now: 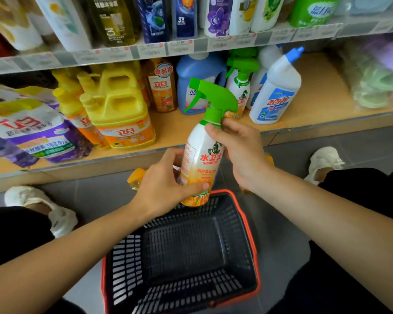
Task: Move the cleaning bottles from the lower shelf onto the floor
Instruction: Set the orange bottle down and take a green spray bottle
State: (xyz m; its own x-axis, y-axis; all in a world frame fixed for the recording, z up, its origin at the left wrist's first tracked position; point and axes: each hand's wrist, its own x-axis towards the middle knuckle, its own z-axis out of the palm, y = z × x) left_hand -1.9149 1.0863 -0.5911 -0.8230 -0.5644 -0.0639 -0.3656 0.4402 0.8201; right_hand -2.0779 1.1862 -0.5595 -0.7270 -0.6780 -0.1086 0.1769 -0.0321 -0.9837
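Held item: white-to-orange plastic spray bottle with green trigger head (202, 155). Front label reads "水卫士" in red, with "seaways" beneath; smaller print below is not legible.
Orientation: long axis near upright, top leaning slightly right. The nozzle points left.
Position: off the wooden lower shelf (315, 96), in the air just in front of its edge and above the far rim of a black slotted plastic basket with red rim (184, 245), which stands on the grey tiled floor (95, 196).
Left hand (168, 182): fingers curled round the lower body.
Right hand (238, 150): wrapped round the neck and shoulder.
On the shelf:
- a matching green-trigger spray bottle (241, 91)
- a white bottle with angled blue cap (277, 91)
- a blue jug (197, 82)
- an orange bottle marked "食品用" and "立白" (162, 87)
- yellow handled jugs labelled "立白" (120, 114)
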